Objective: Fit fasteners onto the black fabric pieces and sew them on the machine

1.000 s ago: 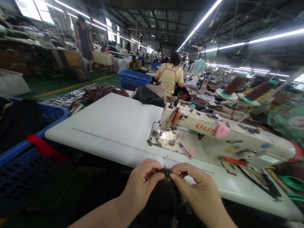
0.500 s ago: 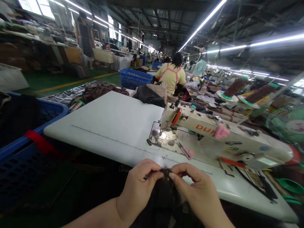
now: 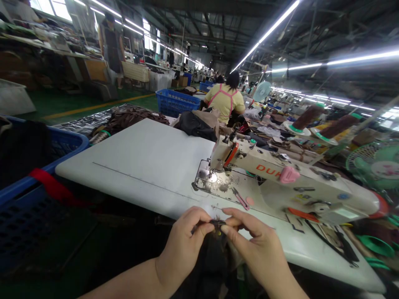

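My left hand and my right hand meet at the near edge of the white sewing table. Both pinch the top edge of a dark fabric piece between thumb and fingers. The rest of the dark fabric hangs down below my hands. A cream sewing machine with red lettering stands just beyond, its needle plate a little ahead of my fingers.
A blue crate with dark cloth and a red strap stands at the left. Pink-handled snips lie on the machine bed. A person in a yellow shirt sits ahead, another stands at far left. A green fan sits at right.
My hands stay pinched on the dark fabric; the right fingers have shifted slightly along its edge. The view has drifted a little.
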`<state>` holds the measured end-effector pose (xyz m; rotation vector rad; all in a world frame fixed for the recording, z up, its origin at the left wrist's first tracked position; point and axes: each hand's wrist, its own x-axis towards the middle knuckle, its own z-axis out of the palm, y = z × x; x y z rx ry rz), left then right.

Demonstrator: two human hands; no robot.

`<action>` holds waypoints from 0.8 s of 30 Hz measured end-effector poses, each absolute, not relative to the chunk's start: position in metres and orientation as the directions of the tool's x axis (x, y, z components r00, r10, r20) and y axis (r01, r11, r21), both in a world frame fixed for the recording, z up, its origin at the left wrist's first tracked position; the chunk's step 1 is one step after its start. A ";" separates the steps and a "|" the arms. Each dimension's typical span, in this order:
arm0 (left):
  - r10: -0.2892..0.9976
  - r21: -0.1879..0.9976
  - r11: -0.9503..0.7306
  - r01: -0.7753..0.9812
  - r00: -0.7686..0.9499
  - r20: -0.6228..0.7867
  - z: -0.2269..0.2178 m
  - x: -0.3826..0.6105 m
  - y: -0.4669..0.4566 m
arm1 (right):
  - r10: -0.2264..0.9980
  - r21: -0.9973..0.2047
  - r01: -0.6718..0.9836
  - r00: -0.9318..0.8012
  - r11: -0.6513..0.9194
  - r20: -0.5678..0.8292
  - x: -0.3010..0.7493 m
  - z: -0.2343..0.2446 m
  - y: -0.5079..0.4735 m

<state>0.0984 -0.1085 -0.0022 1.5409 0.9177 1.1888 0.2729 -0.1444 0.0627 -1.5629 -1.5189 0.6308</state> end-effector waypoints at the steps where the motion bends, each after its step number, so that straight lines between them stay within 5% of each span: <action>1: 0.933 0.962 -0.273 0.003 0.246 0.264 -0.003 0.098 -0.108 | 0.972 -0.818 0.564 0.109 0.113 0.210 0.273 0.063 -0.144; 24: 0.943 0.969 -0.245 -0.034 0.222 0.247 -0.005 0.097 -0.113 | 0.988 -0.696 0.709 -0.007 0.111 0.151 0.268 0.077 -0.145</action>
